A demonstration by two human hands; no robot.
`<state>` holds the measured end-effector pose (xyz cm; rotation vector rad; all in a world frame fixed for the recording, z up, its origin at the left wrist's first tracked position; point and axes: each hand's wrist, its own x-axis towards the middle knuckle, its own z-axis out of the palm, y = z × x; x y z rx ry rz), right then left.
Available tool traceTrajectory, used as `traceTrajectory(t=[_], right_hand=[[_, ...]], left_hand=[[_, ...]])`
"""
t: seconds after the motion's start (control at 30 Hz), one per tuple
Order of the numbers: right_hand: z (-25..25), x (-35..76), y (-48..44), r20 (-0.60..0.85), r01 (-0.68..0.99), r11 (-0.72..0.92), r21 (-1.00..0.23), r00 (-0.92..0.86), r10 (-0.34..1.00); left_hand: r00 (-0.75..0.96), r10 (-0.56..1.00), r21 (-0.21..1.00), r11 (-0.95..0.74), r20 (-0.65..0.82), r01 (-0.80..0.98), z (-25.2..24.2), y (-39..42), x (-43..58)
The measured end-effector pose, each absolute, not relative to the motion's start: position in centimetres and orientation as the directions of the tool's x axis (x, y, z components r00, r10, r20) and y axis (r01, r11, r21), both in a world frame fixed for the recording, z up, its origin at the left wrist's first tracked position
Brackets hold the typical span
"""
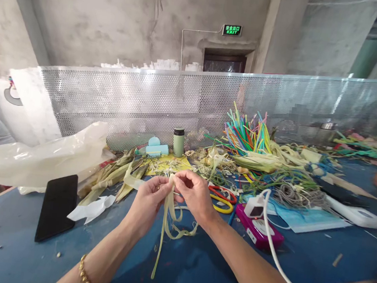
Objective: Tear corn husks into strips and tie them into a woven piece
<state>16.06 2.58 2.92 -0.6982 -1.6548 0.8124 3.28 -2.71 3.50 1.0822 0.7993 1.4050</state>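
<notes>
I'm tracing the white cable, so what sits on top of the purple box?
A white adapter stands on the purple box, the white cable running from it. The patch under the adapter is covered.

The strips (169, 203) are pale yellow-green and the table (200, 274) is blue. The phone (57, 208) is black, the beads (83, 276) gold, and the bottle (178, 145) soft green with a black lid (179, 131). The sticks (244, 132) are pink, blue, green, orange and yellow, and the silver fence (128, 98) is dotty.
</notes>
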Motion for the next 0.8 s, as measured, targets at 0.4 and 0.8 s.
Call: traceTrajectory(t=[0.4, 0.8], right_hand=[[3.4, 17.0, 2.8, 0.609, 0.215, 0.657, -0.722, -0.254, 0.752], [3.8, 16.9, 2.7, 0.398, 0.006, 0.413, -0.911, -0.260, 0.880]], left_hand=[[-0.033, 0.956, 0.948, -0.294, 0.292, -0.122, 2.4, -1.5, 2.7], [-0.020, 0.975, 0.955, -0.220, 0.220, -0.198, 2.7, -1.6, 2.8]])
